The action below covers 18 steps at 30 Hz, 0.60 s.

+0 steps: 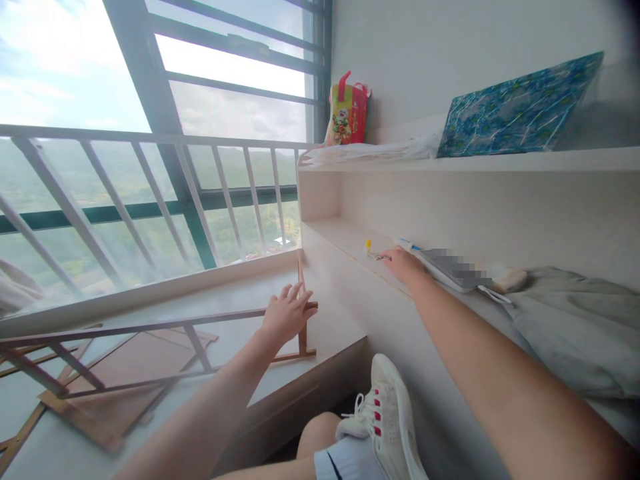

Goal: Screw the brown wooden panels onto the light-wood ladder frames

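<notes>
My left hand [286,312] rests on the upper end of a brown wooden frame [200,325] with slats between its rails. Its fingers are spread over the bar and an upright leg there. On the white shelf, my right hand [404,264] reaches in with its fingers drawn together at a few small metallic pieces [384,257], too small to name. Just beyond them stands a small yellow-topped item [369,245]. Right beside this hand lies a flat, pale-edged device [453,269], its face blurred out.
Wooden boards [135,360] and strips lie on the white surface at left, beside a railing [165,140] and window. Grey cloth [575,320] covers the shelf's right part. Above are a red-green bag [349,113] and a blue patterned panel [520,107]. My white shoe [393,407] is below.
</notes>
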Tool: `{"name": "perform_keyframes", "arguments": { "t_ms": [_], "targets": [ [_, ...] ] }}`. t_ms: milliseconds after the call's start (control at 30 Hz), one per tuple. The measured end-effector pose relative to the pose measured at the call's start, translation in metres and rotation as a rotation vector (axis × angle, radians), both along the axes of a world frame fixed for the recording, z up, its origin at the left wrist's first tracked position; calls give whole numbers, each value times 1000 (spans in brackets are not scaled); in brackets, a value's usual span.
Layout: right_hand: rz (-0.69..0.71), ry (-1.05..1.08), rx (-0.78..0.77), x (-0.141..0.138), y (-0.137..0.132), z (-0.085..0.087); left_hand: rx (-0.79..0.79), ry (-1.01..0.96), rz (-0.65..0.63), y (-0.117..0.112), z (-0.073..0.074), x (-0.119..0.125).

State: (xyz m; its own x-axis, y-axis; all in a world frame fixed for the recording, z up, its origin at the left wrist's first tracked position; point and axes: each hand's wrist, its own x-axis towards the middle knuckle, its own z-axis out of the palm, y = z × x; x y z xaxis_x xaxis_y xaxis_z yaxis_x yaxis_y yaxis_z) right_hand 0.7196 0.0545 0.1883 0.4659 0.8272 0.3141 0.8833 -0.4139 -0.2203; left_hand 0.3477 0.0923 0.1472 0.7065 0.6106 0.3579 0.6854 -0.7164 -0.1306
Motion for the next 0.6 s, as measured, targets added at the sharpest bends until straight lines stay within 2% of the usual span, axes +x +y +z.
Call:
{"name": "perform_keyframes", "arguments": {
  "t_ms": [200, 433, 600],
  "targets": [
    [10, -31, 31, 0, -1, -1, -95, -7, -71, 4, 3, -7],
    [25, -45, 56, 0, -1, -1, -185, 66, -203, 30, 18, -20],
    [19, -47, 61, 2, 1, -3, -233, 120, -252, 40, 15, -23]
  ]
}}
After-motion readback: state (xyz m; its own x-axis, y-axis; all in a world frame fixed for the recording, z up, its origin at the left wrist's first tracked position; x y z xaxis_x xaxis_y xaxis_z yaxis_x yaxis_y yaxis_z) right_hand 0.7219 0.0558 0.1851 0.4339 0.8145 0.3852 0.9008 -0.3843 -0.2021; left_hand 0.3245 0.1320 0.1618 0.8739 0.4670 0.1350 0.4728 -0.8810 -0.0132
